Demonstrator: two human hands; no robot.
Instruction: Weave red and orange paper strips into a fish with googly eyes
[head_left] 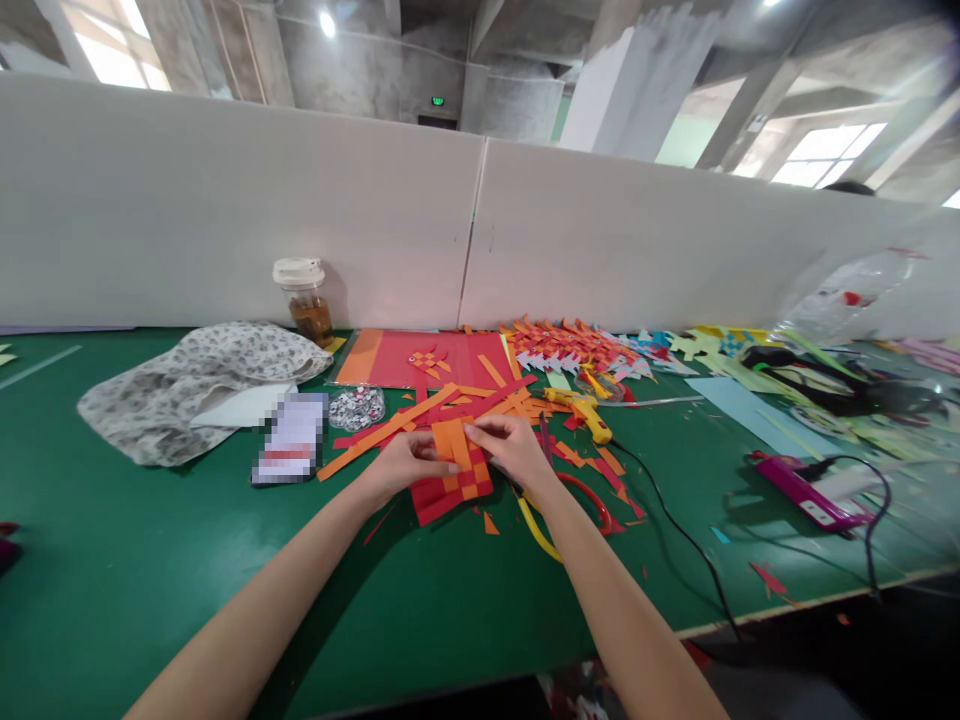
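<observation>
A woven piece of red and orange paper strips (470, 478) is held between my two hands above the green table. My left hand (405, 464) pinches its left side, the fingers closed on the paper. On the upper right edge, my right hand (510, 448) grips an orange strip between thumb and fingers. Loose orange and red strips (397, 428) lie just behind. Scissors with red and yellow handles (538, 532) rest partly under my right forearm. A finished woven paper fish (429, 360) lies on red sheets (469, 350) farther back.
A yellow glue gun (592, 417) with a black cord lies right of my hands, near a pile of paper fish (570, 345). On the left are a phone (292, 440), a bag of googly eyes (357, 408), a cloth (187, 385) and a lidded cup (306, 305). A purple power strip (810, 492) sits right.
</observation>
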